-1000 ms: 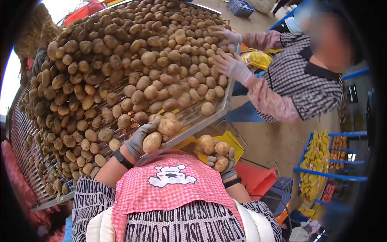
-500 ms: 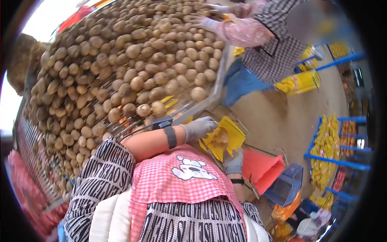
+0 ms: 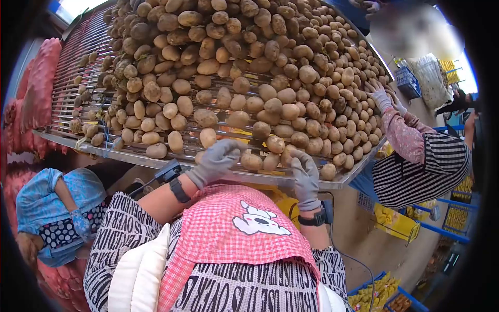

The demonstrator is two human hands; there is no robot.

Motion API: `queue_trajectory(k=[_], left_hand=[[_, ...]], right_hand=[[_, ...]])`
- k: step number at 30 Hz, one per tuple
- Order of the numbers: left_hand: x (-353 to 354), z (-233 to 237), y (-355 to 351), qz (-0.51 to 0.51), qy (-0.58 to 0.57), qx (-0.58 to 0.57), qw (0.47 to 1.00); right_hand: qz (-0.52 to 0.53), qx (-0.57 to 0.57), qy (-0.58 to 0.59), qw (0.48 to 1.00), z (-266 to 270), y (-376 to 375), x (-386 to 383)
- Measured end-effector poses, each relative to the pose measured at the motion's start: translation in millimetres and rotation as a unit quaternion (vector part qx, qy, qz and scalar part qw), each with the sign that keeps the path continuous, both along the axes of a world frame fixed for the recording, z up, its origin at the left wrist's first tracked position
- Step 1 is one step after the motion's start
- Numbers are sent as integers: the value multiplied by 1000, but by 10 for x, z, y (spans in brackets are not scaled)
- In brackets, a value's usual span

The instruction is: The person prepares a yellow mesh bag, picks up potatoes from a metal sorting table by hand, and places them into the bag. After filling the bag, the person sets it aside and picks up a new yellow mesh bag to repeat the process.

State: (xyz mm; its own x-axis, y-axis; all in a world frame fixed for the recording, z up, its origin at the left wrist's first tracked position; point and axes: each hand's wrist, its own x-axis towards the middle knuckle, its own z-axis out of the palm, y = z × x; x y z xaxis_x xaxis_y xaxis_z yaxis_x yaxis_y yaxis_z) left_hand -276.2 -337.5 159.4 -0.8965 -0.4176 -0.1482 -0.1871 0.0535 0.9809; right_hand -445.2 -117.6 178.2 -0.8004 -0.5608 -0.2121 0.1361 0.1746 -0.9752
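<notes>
Potatoes (image 3: 239,119) lie in a broad heap on a slatted metal sorting table (image 3: 223,170) in front of me. My left hand (image 3: 221,158), in a grey glove, is above the table's near edge, fingers loosely bent and apart, close beside potatoes. The gloved right hand (image 3: 305,179) is at the same edge farther right. Its bent, parted fingers reach a potato (image 3: 287,155) and seem to touch it; no firm hold shows. Between the two hands, a few potatoes (image 3: 252,161) rest by the rim. Below the rim, a yellow bag (image 3: 283,200) is partly hidden behind my apron.
At the right, a co-worker (image 3: 423,156) reaches gloved hands over the heap. Another person in blue (image 3: 62,208) bends low at the left, near red sacks (image 3: 41,86). Blue racks with yellow bags (image 3: 377,291) stand on the right. A cable (image 3: 358,260) hangs beside me.
My view has swung left. Both hands have moved from a yellow bag beside the table to the potatoes at its near edge, and they are farther apart. The person in blue now shows.
</notes>
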Motion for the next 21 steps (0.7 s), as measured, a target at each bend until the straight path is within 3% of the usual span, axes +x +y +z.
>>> queue_trajectory(k=[1,3,5,8,9,10,13,14,16,18,19,20,21], left_hand=[[77,-137,-268,43,-1,28,999],[83,123,-581,107,16,-127,986],[83,141,-806,167,34,-76,983],[123,19,-1148,246,64,-29,967],[155,29,-1176,270,67,-32,960],[205,2,-1190,276,65,-30,958],[267,90,-1147,260,-20,-124,957],[241,83,-1094,266,-20,-123,956],[175,-46,-1052,97,41,-308,945],[31,25,-887,63,4,-370,927],[-23,53,-841,24,-28,-432,901],[-31,22,-801,28,-30,-432,901],[-44,-49,-762,4,-30,-342,939]], right_hand=[[17,-6,60,998,-129,-336,-5],[44,2,106,993,-17,-729,-162],[117,50,348,929,26,-1080,-323],[199,118,358,905,29,-1610,-304],[217,133,459,851,-119,-1715,-309],[224,132,458,850,-269,-1762,-275],[338,318,492,737,-393,-1929,-186],[342,316,494,734,-372,-1964,-185],[349,363,449,738,-450,-2087,-169],[348,328,451,754,-387,-2051,-167],[367,254,395,803,-274,-2025,-140],[382,179,334,843,-160,-1979,-97],[387,131,287,866,-64,-1923,-27]])
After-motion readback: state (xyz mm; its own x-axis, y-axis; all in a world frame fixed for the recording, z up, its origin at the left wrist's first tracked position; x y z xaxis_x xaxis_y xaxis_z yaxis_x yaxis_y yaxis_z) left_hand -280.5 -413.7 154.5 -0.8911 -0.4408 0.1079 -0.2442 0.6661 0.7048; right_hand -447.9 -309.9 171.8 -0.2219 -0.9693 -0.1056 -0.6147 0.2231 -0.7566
